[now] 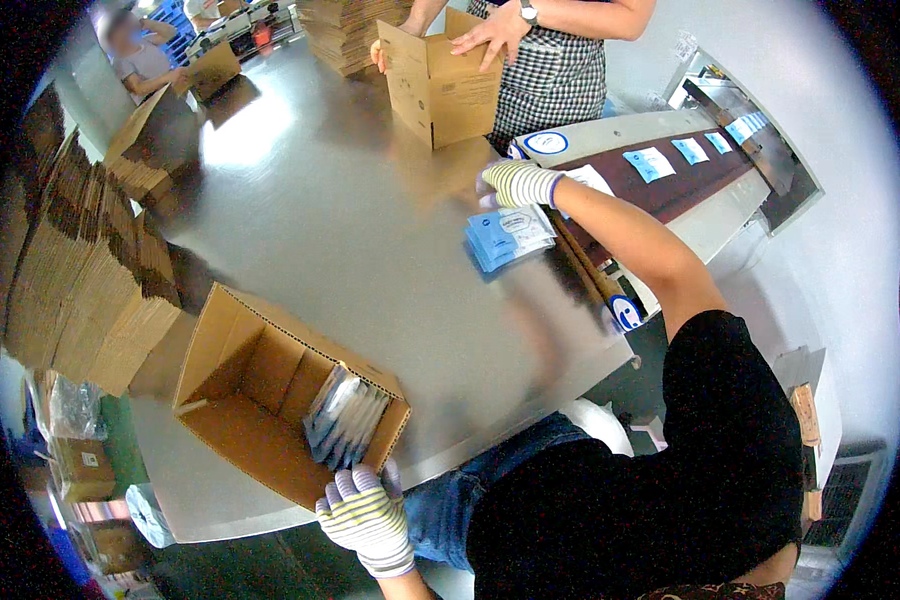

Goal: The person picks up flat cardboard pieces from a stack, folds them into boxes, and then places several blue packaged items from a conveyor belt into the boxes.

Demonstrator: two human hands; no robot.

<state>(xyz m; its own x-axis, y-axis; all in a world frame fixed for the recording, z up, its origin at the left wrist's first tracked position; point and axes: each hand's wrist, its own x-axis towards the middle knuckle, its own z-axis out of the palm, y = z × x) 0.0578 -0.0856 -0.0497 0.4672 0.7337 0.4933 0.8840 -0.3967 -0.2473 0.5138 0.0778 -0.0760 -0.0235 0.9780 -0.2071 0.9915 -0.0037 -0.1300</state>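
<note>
My left hand, in a striped white and yellow-green glove, closes on the near edge of an open cardboard box. The box lies tilted on the table, and a row of flat blue-and-white packets stands inside it. My right arm reaches across to the conveyor's end. There my right hand, gloved alike, has curled fingers at the upper edge of a small stack of blue-and-white packets. Whatever its fingertips grip is hidden. Another white packet shows behind the right wrist.
A conveyor belt carries several spaced packets from a wall opening. Stacks of flattened cardboard line the left side of the metal table. Across it, a co-worker's hands hold an open carton. Another person stands far left.
</note>
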